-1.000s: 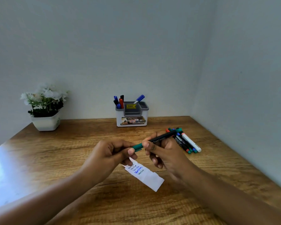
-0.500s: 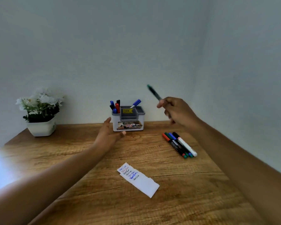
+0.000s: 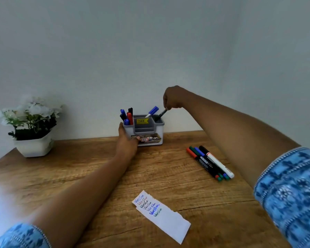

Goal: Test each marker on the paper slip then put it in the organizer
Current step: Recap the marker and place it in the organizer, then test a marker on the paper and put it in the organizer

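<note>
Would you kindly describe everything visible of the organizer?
The organizer is a white plastic-looking box with a grey compartmented insert, yellow sticker and printed front label, upright on the wooden table by the wall. The left hand grips its left front; the right hand pinches a marker dipped into its right compartment.

Single head view, looking forward-down across table (image 3: 75, 163), mid-range.
</note>
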Tool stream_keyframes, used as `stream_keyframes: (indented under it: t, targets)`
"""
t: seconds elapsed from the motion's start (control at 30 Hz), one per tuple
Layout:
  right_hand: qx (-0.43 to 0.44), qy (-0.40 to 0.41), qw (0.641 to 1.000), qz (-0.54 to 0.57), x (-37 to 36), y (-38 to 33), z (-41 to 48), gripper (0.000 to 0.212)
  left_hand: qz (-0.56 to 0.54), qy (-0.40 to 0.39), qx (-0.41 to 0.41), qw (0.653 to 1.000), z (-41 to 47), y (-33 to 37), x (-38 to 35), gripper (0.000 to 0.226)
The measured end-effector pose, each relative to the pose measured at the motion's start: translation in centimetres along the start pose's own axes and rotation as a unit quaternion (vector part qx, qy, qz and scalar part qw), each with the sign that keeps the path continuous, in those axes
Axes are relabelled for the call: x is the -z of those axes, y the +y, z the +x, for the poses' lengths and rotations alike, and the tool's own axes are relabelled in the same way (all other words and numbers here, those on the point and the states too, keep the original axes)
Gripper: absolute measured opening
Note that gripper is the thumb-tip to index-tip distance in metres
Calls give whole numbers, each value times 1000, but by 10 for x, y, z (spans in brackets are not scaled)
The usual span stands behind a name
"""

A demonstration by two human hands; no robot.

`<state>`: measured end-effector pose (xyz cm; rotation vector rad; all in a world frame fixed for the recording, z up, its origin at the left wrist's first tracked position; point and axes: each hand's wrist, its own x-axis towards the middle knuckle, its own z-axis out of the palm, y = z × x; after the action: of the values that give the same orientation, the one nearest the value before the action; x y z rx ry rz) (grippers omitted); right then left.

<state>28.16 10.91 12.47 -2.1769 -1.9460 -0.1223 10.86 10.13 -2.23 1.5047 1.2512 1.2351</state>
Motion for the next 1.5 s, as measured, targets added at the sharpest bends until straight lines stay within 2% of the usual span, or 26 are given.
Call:
stream_keyframes:
  t: [0.13, 0.3, 0.47, 0.6, 0.73, 0.9, 1.03, 1.13, 1.2, 1.33, 1.5]
  targets:
    - [-6, 29, 999, 45, -20, -5, 17, 29, 15, 9, -9, 1000, 6, -5, -1, 76]
    - [-46, 90, 982, 160, -36, 1, 13, 32, 22, 8, -11, 1000, 8, -6, -1, 77]
    - [-65, 84, 965, 241, -24, 11, -5, 41, 17, 7, -13, 1000, 2, -3, 0, 77]
    - [-48, 107, 966, 232, -10, 21, -32, 37, 24, 1, -12, 1000, -5, 1, 3, 76]
    - [-18, 129, 986, 108, -9, 32, -85, 21, 56, -11, -2, 998, -16, 6, 9, 79]
    - [-47, 13, 999, -2, -39, 50, -158, 8, 129, -31, 19, 991, -36, 8, 18, 72]
    - [-67, -9, 998, -12, -65, 63, -185, 12, 221, -81, 5, 972, -70, 12, 34, 63]
    - [-86, -4, 996, -13, -73, 68, -189, 21, 340, -143, -25, 929, -98, 9, 51, 57]
    - [-85, -14, 996, -24, -75, 69, -189, 26, 381, -177, -43, 907, -114, 6, 61, 56]
    - [-82, 5, 996, -16, -81, 61, -190, 26, 421, -203, -84, 880, -129, 9, 70, 46]
    - [0, 33, 998, 55, -81, 35, -203, 20, 443, -215, -86, 866, -131, 13, 69, 50]
